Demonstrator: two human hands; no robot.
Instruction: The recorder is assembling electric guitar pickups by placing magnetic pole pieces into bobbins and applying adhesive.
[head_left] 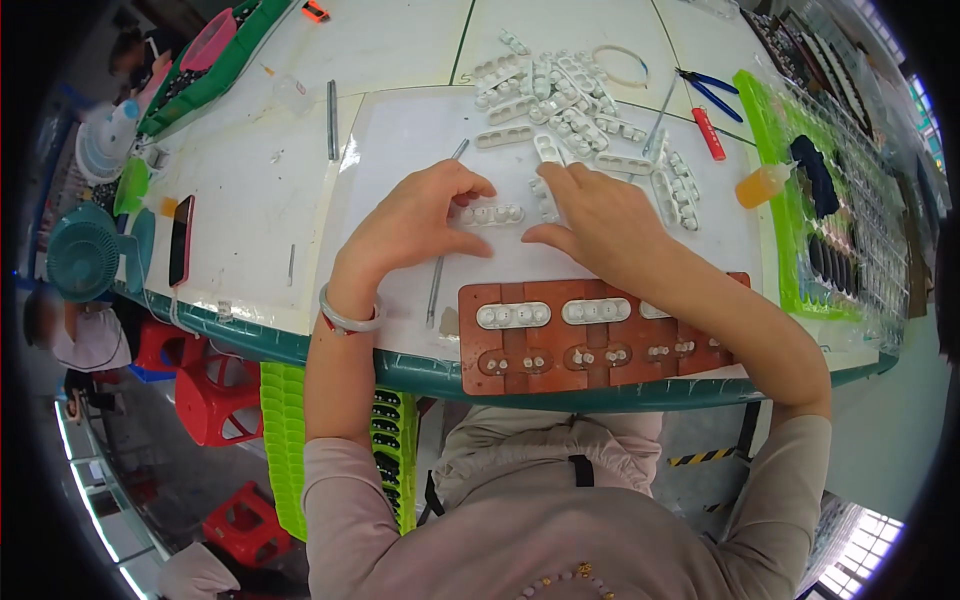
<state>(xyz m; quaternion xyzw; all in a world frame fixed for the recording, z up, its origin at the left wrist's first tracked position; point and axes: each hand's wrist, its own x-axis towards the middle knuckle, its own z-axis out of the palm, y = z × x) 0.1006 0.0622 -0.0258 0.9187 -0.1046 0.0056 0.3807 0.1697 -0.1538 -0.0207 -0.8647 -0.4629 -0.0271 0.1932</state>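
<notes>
My left hand [415, 215] is open over the white sheet, thumb and fingers curved apart. A white oblong piece with a row of round bumps [493, 215] lies by its fingertips. My right hand [615, 220] is open too, thumb stretched out to the left. Its fingertips reach the near side of a loose heap of similar white pieces [560, 95], by one piece [548, 150] and over another [543, 203]. In front of me is a reddish-brown fixture [505, 375] holding white oblong pieces [513, 316] in its slots, partly hidden by my right forearm.
Thin metal rods [434, 292] lie left of the fixture and farther back. Blue-handled pliers [715, 98], a red tube [708, 134] and an amber bottle [762, 186] sit at right, beside a green tray [790, 260]. A phone [181, 240] and small fan [82, 250] are left.
</notes>
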